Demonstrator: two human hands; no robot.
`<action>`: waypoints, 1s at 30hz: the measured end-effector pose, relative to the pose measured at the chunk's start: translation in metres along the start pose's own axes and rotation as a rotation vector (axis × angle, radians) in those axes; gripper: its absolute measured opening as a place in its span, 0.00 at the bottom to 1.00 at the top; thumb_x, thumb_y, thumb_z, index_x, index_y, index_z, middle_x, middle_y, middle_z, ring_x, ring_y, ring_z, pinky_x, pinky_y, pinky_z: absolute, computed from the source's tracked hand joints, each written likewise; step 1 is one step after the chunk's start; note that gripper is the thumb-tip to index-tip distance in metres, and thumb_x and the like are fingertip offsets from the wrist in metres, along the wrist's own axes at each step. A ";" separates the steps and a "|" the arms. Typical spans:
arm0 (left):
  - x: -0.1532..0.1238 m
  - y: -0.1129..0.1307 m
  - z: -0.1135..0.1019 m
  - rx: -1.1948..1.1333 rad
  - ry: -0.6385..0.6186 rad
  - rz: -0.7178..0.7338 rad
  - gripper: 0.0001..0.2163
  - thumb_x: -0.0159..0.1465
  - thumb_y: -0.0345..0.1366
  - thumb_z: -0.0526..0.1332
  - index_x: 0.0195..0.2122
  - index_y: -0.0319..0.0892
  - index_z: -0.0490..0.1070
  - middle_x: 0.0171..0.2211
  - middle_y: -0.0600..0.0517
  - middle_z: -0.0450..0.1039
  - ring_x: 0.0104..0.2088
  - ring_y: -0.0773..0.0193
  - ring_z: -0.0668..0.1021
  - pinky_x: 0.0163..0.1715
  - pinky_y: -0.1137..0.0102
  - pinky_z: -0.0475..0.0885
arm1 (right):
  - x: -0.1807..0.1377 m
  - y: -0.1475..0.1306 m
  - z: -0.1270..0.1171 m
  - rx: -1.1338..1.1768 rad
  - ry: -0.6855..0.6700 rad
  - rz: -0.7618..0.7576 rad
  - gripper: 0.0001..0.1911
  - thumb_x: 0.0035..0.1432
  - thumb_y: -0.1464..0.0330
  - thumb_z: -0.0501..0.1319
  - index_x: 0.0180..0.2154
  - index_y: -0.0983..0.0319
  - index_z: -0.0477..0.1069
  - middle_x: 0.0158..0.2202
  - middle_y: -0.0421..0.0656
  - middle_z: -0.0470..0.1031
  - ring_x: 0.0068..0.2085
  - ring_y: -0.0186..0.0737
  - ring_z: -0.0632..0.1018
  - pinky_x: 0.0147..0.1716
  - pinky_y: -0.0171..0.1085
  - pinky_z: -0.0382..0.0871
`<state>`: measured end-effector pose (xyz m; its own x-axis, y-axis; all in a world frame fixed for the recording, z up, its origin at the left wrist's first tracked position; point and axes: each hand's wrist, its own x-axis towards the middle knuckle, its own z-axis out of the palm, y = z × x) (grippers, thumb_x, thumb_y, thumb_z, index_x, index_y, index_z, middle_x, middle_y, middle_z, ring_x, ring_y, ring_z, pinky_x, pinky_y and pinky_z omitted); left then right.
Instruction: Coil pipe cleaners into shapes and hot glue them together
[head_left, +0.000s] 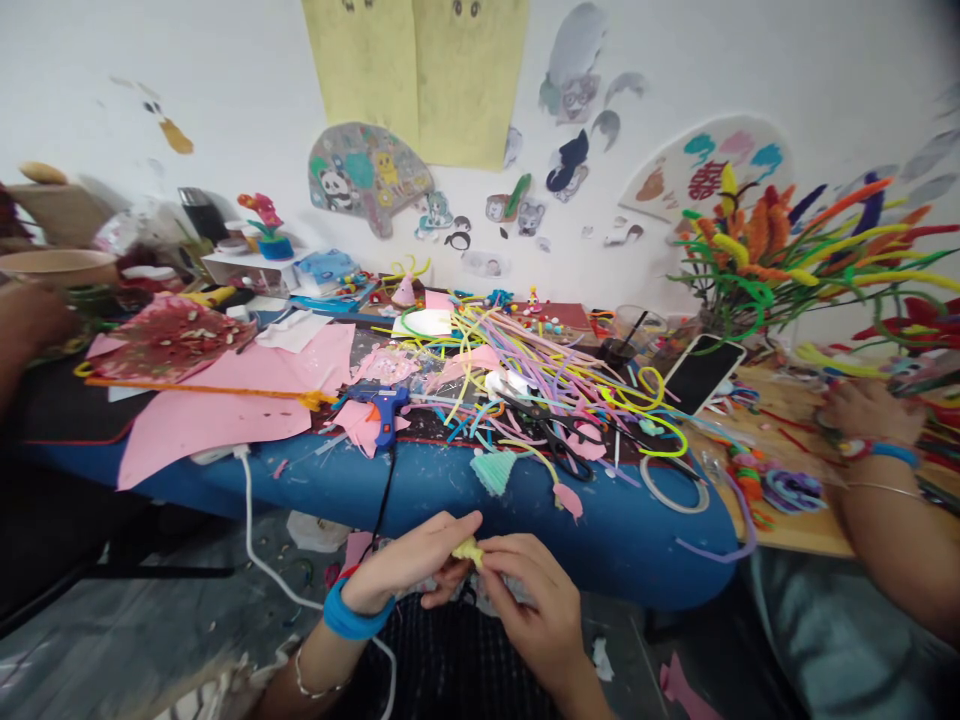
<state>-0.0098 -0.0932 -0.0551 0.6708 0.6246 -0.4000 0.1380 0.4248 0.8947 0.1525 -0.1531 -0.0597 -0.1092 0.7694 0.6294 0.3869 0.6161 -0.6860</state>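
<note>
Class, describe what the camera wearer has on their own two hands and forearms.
The left hand has a wide blue band at the wrist, a sliver of red beside it, and a thin, pale bracelet farther up the forearm. The right hand is bare, with no band or sleeve in view.

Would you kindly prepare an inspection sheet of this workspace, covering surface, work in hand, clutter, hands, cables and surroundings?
Surface: blue-covered table, heavily littered.
Work in hand: small yellow piece, held above the person's lap.
Clutter: pipe cleaners, pink sheets, black scissors, blue glue gun.
Hands: left hand and right hand both hold the yellow piece.
Cables: white cable and black cord hang over the near edge.
Surroundings: co-worker's hand at right; pink scrap on the floor.
</note>
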 end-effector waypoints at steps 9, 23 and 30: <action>-0.015 0.015 0.006 0.209 0.166 0.538 0.20 0.65 0.51 0.55 0.47 0.40 0.71 0.34 0.50 0.70 0.31 0.64 0.73 0.35 0.69 0.69 | -0.002 0.005 -0.008 0.380 0.021 0.582 0.06 0.55 0.70 0.62 0.26 0.62 0.70 0.25 0.39 0.71 0.26 0.33 0.71 0.26 0.31 0.66; -0.006 0.010 0.014 0.316 0.396 0.486 0.07 0.60 0.35 0.65 0.29 0.37 0.79 0.28 0.48 0.77 0.29 0.63 0.76 0.30 0.72 0.67 | 0.000 0.003 -0.008 0.334 0.120 0.598 0.04 0.55 0.68 0.65 0.31 0.59 0.80 0.31 0.41 0.77 0.28 0.33 0.75 0.27 0.29 0.70; 0.002 0.007 0.022 0.053 0.393 0.421 0.10 0.57 0.38 0.67 0.27 0.35 0.79 0.24 0.49 0.75 0.24 0.66 0.73 0.25 0.74 0.67 | -0.005 -0.002 0.003 0.111 0.307 0.517 0.04 0.56 0.69 0.64 0.31 0.60 0.78 0.29 0.41 0.80 0.30 0.36 0.79 0.31 0.31 0.75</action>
<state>0.0084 -0.1028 -0.0450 0.3557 0.9337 -0.0421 -0.0390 0.0598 0.9974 0.1497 -0.1578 -0.0622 0.3420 0.9000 0.2702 0.2199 0.2029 -0.9542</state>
